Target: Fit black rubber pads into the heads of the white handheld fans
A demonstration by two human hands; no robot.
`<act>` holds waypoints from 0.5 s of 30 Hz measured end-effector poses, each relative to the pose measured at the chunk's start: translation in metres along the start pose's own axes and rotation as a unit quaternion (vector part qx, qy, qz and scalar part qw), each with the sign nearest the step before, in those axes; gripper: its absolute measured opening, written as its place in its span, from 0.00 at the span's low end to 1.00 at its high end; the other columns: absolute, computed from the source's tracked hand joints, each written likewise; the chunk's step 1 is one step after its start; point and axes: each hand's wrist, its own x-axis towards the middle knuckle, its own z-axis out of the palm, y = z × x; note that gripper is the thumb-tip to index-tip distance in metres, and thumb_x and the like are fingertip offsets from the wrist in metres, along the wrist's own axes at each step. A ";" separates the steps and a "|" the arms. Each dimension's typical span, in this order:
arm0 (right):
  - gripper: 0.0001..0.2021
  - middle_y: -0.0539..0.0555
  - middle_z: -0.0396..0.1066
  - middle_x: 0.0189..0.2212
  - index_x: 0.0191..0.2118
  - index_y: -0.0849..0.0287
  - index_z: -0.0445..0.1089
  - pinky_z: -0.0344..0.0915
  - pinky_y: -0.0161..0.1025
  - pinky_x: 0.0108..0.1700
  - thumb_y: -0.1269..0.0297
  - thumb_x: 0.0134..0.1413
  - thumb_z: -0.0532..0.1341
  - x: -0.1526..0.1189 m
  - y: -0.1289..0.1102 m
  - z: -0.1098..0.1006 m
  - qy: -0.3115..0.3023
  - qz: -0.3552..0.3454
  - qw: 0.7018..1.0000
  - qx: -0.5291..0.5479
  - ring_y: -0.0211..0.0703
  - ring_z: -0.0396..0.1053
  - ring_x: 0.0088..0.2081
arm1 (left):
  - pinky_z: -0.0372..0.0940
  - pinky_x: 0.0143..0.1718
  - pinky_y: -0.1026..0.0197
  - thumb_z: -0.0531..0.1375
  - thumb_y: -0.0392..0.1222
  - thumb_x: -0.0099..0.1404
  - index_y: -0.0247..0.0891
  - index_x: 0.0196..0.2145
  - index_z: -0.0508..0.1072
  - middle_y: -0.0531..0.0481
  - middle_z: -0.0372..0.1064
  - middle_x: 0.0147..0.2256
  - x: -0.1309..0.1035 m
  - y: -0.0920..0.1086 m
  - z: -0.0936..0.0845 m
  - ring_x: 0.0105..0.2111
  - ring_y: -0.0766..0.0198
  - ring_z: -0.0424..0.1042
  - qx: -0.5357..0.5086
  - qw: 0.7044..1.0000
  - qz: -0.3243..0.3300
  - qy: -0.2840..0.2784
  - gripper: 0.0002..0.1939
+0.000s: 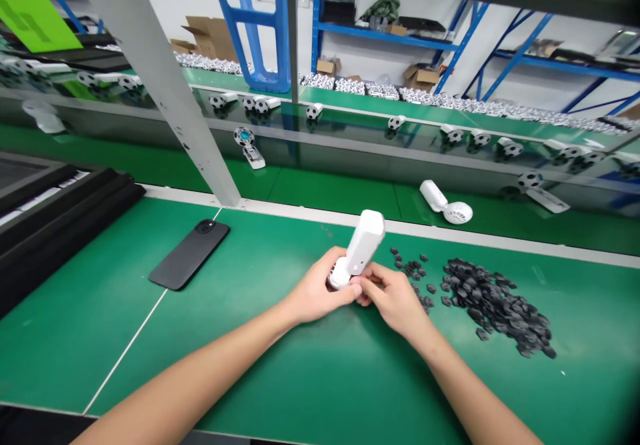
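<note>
A white handheld fan (365, 242) is held upright over the green worktable, its handle pointing up and its round head low. My left hand (320, 286) is closed around the head, the thumb across its near side. My right hand (393, 294) meets the head from the right with thumb and fingers pinched together, close to the left thumb. Whatever those right fingertips hold, if anything, is hidden. Just right of my right hand lie a few scattered small black pieces (413, 270), and beyond them a larger pile of black pieces (500, 308).
A black phone (191, 254) lies at left, near black padded trays (70, 218). A metal post (165, 92) rises from the table's far edge. Behind that edge, a green conveyor belt (320, 195) carries another white fan (445, 203). Soccer-patterned fans (260, 103) line a shelf above.
</note>
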 end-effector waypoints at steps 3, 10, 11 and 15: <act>0.18 0.52 0.77 0.31 0.36 0.56 0.72 0.71 0.38 0.37 0.52 0.74 0.54 -0.001 0.001 -0.002 -0.029 -0.077 0.995 -0.059 0.43 0.75 0.32 | 0.63 0.35 0.64 0.68 0.49 0.64 0.37 0.46 0.70 0.52 0.68 0.36 0.002 0.001 -0.002 0.33 0.66 0.65 -0.064 0.996 -0.030 0.048 0.19; 0.21 0.51 0.79 0.33 0.44 0.53 0.77 0.66 0.40 0.34 0.48 0.74 0.50 0.009 0.017 -0.052 0.068 -0.071 0.974 -0.203 0.45 0.72 0.29 | 0.55 0.19 0.69 0.67 0.49 0.59 0.35 0.48 0.72 0.50 0.70 0.35 0.010 0.005 -0.017 0.23 0.70 0.63 -0.089 0.983 -0.121 0.105 0.22; 0.21 0.51 0.79 0.33 0.43 0.53 0.77 0.64 0.40 0.32 0.48 0.74 0.50 0.010 0.017 -0.061 0.082 -0.064 0.969 -0.222 0.44 0.71 0.27 | 0.55 0.18 0.69 0.67 0.50 0.59 0.36 0.48 0.72 0.50 0.70 0.34 0.012 0.005 -0.019 0.23 0.71 0.63 -0.077 0.984 -0.119 0.110 0.23; 0.16 0.51 0.80 0.33 0.41 0.51 0.78 0.63 0.39 0.32 0.51 0.70 0.56 0.008 0.012 -0.088 0.059 -0.055 0.956 -0.281 0.46 0.73 0.29 | 0.56 0.18 0.69 0.61 0.55 0.65 0.39 0.54 0.67 0.52 0.68 0.32 0.028 0.003 -0.028 0.22 0.70 0.64 -0.017 0.985 -0.119 0.124 0.25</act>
